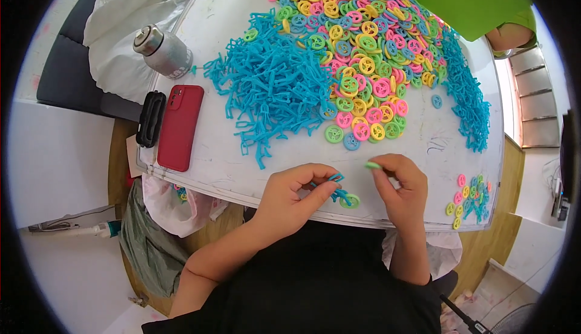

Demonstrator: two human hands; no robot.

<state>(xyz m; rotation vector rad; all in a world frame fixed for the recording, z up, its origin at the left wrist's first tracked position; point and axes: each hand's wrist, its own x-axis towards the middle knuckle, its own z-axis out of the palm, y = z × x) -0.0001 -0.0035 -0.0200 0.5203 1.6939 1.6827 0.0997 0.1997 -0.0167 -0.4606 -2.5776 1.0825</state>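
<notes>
Near the front edge of the white table, my left hand [298, 196] pinches a blue plastic piece [339, 193] between thumb and fingers. A green wheel [350, 201] sits at that piece's right end. To its right, my right hand [400, 186] holds another green wheel [373, 165] between thumb and forefinger, apart from the blue piece. Beyond my hands lies a heap of blue plastic pieces [275, 83]. Beside it spreads a large pile of pink, yellow, green and blue wheels [369, 49].
A red phone [180, 128], a black case [151, 119] and a metal bottle [163, 51] stand at the table's left. More blue pieces [469, 101] line the right side. Several wheels with blue parts [475, 198] lie near the right corner. Another person's arm [507, 36] shows far right.
</notes>
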